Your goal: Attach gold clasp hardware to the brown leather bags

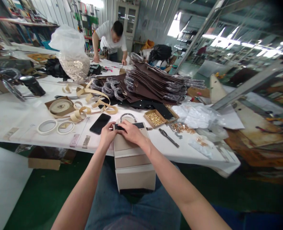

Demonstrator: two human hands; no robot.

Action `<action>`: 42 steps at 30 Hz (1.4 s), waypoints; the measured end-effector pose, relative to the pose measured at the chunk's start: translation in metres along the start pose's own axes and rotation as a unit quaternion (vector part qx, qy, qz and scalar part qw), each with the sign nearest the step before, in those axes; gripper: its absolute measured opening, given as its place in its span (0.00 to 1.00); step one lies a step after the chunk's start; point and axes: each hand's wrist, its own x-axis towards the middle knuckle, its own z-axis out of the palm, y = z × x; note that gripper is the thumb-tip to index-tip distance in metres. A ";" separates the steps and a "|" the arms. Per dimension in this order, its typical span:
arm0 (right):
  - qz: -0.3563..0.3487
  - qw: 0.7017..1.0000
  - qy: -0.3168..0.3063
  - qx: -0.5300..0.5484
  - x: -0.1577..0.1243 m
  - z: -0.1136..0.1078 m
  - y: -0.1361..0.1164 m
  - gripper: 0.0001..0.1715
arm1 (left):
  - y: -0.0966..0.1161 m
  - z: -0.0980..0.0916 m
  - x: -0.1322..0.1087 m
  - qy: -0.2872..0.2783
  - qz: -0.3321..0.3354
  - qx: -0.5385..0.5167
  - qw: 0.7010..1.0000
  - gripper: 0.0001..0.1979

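Note:
A beige, stepped bag piece (133,163) hangs from the table's front edge down onto my lap. Both my hands rest on its top end. My left hand (107,134) pinches the left end of a small black strip (138,126) lying across the top. My right hand (131,131) is closed over the middle of that strip, fingers pressed down. A metal ring handle (127,116) stands up just behind the hands. A black phone (100,123) lies flat just left of my left hand.
A small box of gold rivets (155,118) and a black hand tool (169,138) lie right of the hands. Tape rolls (47,126), beige strapping (88,105) and a stack of brown leather pieces (153,84) fill the white table (19,111). Another person (111,40) leans over the far end.

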 end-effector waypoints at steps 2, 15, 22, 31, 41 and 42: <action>0.001 1.000 0.008 0.013 0.000 0.004 0.004 0.17 | 0.000 -0.004 0.007 -0.015 -0.007 -0.005 1.000 0.24; 0.032 0.998 0.035 0.030 -0.009 0.020 0.000 0.14 | -0.015 0.008 0.010 0.039 -0.005 -0.029 0.999 0.21; 0.033 0.998 0.041 0.035 -0.010 0.020 -0.001 0.11 | -0.014 0.011 0.010 0.047 -0.003 -0.041 0.998 0.21; 0.041 0.997 0.052 0.045 -0.010 0.020 -0.004 0.10 | -0.016 0.012 0.010 0.050 -0.009 -0.055 0.997 0.22; 0.049 0.996 0.059 0.046 -0.012 0.021 -0.006 0.10 | -0.018 0.010 0.012 0.040 -0.015 -0.069 0.997 0.22; 0.050 0.996 0.060 0.050 -0.012 0.020 -0.006 0.10 | -0.017 0.010 0.011 0.041 -0.015 -0.069 0.997 0.22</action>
